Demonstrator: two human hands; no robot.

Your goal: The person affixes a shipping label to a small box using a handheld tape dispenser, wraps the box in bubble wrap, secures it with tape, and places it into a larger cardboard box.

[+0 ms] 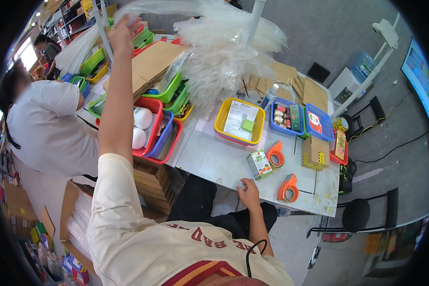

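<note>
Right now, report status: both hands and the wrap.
Left hand raised, gripping clear plastic wrap overhead. Right hand resting on table edge, near small green box. Nothing between.

Clear bubble wrap [224, 52]; yellow basket [222, 125]; two blue baskets [319, 125]; red basket [153, 106]; orange tape dispensers [288, 188]; green-and-white small box [259, 164]; grey, paint-flecked desk [214, 162]; brown cardboard box [315, 153].
</note>
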